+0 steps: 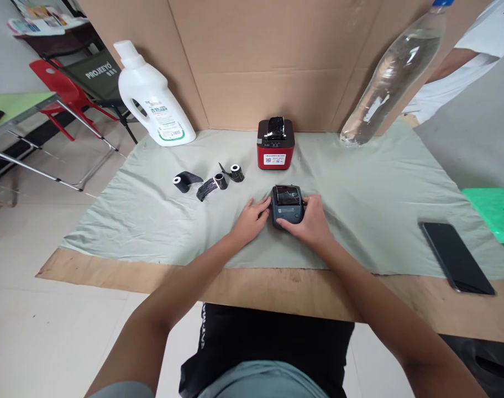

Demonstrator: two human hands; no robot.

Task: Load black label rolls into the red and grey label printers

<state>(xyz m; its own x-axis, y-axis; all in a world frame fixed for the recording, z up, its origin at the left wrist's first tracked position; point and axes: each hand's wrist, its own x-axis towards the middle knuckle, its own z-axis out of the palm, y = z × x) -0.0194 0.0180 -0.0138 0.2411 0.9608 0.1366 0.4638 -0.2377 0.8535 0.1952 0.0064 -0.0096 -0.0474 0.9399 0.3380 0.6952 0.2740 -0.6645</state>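
Observation:
A small dark grey portable printer (288, 214), with shiny black material over its top, stands on the grey-green cloth in front of me. My right hand (310, 220) grips its right side, the thumb across the lower front. At its left edge rest the fingertips of my left hand (252, 220), stretched out and holding nothing. Behind it stands a red and black printer (276, 145), also with glossy black material on top and a white label in front. To the left lie three small black rolls with loose tails: one roll (185, 181), a middle roll (214, 185) and a right roll (236, 173).
A cardboard panel (272, 66) rises behind the cloth (123, 221). A white detergent bottle (152, 99) stands back left, a clear plastic bottle (395, 83) back right. A phone (457, 257) lies at the right edge. Another person's white sleeve (486, 33) shows behind the panel.

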